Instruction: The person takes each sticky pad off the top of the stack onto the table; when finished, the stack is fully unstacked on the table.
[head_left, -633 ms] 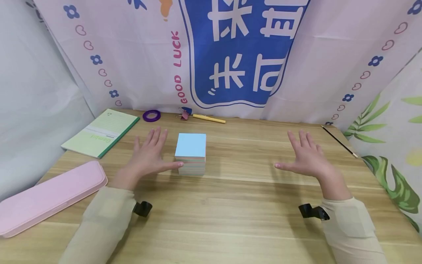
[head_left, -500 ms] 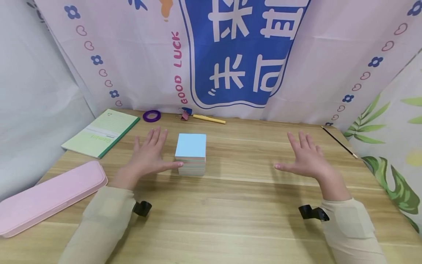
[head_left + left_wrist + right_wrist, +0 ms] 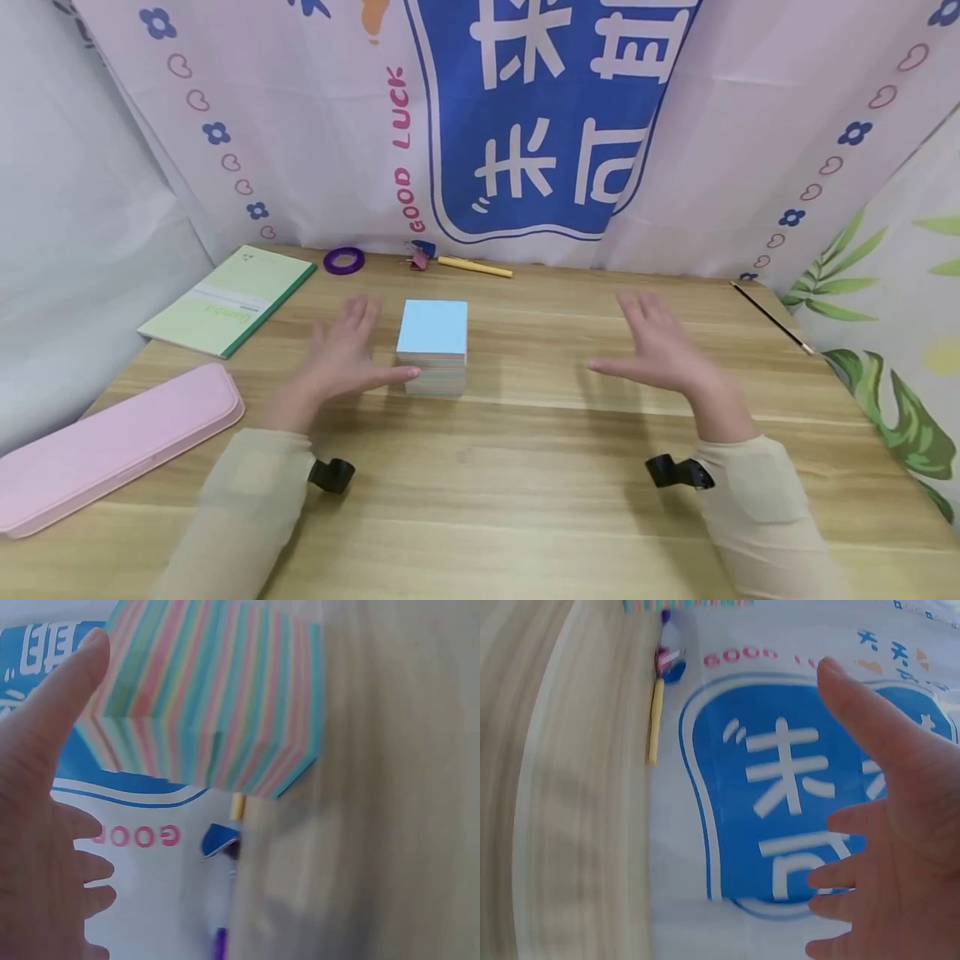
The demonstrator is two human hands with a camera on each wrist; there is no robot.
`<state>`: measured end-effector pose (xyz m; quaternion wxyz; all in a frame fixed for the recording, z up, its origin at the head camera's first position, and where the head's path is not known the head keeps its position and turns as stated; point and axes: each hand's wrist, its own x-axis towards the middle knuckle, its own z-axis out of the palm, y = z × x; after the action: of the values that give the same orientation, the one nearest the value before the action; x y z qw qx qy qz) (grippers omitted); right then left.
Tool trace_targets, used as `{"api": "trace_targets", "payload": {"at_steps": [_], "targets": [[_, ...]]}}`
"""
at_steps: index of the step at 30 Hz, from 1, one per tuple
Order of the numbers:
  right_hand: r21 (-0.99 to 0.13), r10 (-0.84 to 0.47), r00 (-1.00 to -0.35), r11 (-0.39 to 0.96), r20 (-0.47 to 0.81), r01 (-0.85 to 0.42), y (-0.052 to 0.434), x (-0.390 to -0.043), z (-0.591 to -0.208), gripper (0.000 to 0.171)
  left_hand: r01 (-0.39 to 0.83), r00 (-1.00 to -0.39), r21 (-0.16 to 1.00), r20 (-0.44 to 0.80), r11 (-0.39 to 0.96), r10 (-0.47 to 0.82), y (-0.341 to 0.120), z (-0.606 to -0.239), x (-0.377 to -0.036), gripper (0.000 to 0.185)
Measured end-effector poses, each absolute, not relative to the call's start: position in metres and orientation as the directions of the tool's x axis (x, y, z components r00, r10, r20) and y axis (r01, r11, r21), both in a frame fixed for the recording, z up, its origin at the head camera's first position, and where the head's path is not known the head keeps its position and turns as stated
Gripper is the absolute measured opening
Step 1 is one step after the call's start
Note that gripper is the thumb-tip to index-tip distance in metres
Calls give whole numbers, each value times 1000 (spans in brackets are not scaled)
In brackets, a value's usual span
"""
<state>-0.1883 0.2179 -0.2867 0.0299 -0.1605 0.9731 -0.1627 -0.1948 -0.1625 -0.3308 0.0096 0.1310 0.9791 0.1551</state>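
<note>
A thick block of sticky notes (image 3: 433, 327) with a blue top sheet stands on the wooden table. In the left wrist view the block's (image 3: 217, 690) striped sides show pink, yellow, green and blue layers. My left hand (image 3: 337, 358) hovers just left of it, fingers spread, thumb overlapping its front left corner in the head view. Well to the right of the block, my right hand (image 3: 660, 346) is over the table with its thumb out toward the block. Both hands hold nothing.
At the left lie a green notebook (image 3: 232, 300) and a pink pencil case (image 3: 123, 450). Along the back are a purple tape roll (image 3: 344, 261), binder clips (image 3: 420, 257) and a yellow pen (image 3: 475, 267). A thin black pencil (image 3: 771, 317) lies far right. A printed cloth (image 3: 675, 208) hangs behind.
My right hand has moved left, toward the sticky notes. My left hand has barely shifted, its thumb slightly farther right. The block has stayed in place on the table.
</note>
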Motion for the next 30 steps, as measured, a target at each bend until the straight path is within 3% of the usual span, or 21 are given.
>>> {"api": "trace_targets", "payload": {"at_steps": [8, 16, 22, 30], "targets": [[-561, -469, -879, 708, 79, -429, 141, -211, -302, 104, 249, -967, 554, 90, 794, 240, -156, -359, -199, 118], [-732, -567, -822, 536, 57, -421, 79, -223, -321, 105, 215, -962, 900, 128, 380, 242, -145, -374, -198, 108], [-815, -560, -821, 421, 113, -399, 65, -225, -330, 97, 234, -952, 961, 196, 147, 234, -134, -386, -199, 95], [-902, -536, -840, 318, 84, -293, 67, -226, -335, 88, 281, -953, 942, 252, 183, 167, -127, -394, -196, 83]]}}
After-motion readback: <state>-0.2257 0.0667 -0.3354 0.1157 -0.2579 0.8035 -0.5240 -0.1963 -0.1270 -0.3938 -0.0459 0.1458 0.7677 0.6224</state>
